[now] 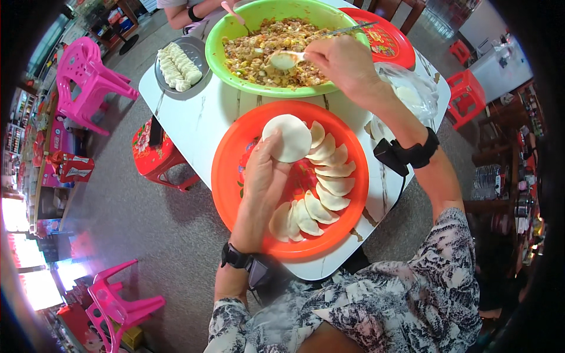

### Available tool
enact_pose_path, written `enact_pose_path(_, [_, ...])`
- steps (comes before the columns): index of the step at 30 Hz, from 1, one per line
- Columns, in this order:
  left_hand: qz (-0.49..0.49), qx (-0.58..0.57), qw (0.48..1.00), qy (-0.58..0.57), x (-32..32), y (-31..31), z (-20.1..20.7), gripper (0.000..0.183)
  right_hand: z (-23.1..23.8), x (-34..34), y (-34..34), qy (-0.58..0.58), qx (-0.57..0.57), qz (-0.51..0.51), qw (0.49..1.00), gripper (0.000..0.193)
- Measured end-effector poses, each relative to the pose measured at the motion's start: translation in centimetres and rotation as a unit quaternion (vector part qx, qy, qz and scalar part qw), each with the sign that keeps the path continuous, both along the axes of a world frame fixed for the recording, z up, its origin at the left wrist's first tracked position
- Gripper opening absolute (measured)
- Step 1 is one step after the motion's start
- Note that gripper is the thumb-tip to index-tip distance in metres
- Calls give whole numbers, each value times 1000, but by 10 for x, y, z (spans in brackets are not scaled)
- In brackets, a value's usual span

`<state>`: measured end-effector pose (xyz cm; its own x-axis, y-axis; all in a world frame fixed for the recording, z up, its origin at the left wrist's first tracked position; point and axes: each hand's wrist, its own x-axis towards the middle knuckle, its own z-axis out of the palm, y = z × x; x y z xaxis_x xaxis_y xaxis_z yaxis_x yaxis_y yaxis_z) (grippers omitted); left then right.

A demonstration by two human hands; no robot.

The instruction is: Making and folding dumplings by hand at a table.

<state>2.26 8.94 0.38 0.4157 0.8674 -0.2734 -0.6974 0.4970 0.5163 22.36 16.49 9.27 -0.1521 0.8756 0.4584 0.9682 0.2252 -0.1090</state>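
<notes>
Orange plastic plate [235,170], round, on a white table [200,117]; it carries a curved row of folded white dumplings [321,188] along its right and lower side.

Left hand [265,170]: palm up over the plate, fingers open and flat, a round white dumpling wrapper [288,137] resting on the fingertips, unfilled, lying just above the top end of the dumpling row.

Right hand [344,62]: reaching over the far rim of the plate to a large green bowl [220,41], fingers closed on the handle of a spoon [286,59]; the spoon's bowl lies on the filling.

Filling [259,53]: chopped mixture, brown with yellow and pale bits, heaped in the green bowl. A second utensil with a pink handle [233,13] stands in it at the far side.

Black wrist straps with small black units: one on each forearm.

Grey round plate [197,50], left of the green bowl, holding two rows of finished dumplings [179,66].

Red patterned tray [385,38], behind and right of the green bowl, partly hidden by it.

Clear plastic bag [412,91], right of the right wrist, with pale wrappers inside.

Another person's forearm with a dark wristband [194,13] at the far table edge.

Pink plastic chairs [88,70] on the left; red stools [159,156] beside the table.
</notes>
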Motion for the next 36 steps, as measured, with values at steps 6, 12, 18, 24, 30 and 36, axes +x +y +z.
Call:
enact_pose_path(6, [-1, -2, 1000, 5, 1, 1, -2, 30, -7, 9, 12, -83, 122, 54, 988, 13])
enact_pose_path(12, [-1, -7, 1000, 7, -1, 3, -5, 29, -15, 14, 10, -131, 59, 104, 984, 15])
enact_pose_path(18, [-7, 1, 1000, 8, -2, 3, -5, 31, -26, 6, 3, -39, 44, 119, 991, 12])
enact_pose_path(24, [3, -4, 1000, 13, -1, 2, -4, 31, -23, 4, 1, 14, -11, 119, 993, 18])
enact_pose_path(30, [11, -16, 1000, 19, -3, 6, -5, 31, -13, 7, -8, 129, -79, 120, 981, 19])
enact_pose_path(36, [19, -16, 1000, 15, 1, 8, -7, 31, -23, 13, -5, 161, -48, 149, 974, 21])
